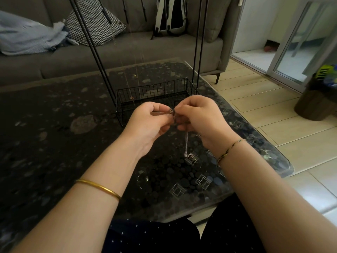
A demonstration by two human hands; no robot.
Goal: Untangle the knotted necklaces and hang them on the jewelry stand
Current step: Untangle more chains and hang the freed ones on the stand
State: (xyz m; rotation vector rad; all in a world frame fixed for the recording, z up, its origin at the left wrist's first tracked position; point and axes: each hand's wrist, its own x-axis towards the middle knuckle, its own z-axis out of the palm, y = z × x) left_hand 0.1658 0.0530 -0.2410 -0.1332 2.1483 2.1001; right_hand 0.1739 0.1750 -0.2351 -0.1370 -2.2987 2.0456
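Dead centre of the frame, a silver necklace is pinched between both hands, just in front of the jewelry stand. The left hand is curled, with thumb and forefinger closed on the tangled bit at the top of the chain. The right hand is pinched onto that same bit from the other side, fingertips pretty much touching. The rest of the chain hangs straight down between the wrists, and its lower end is bunched in a small clump that looks to be resting on the counter, lower centre. Whether it's one chain or two twisted together can't be told, it's too fine.

The stand is set on the counter right behind the hands. It has a black wire basket for a base, with thin black poles running up out of the top of the frame. A few thin gold chains are seen hanging down inside it.

A gold bangle is worn on the left forearm and a threaded bracelet on the right wrist. A grey sofa is stretched across the top, with a patterned cushion upper left and a backpack at top centre.
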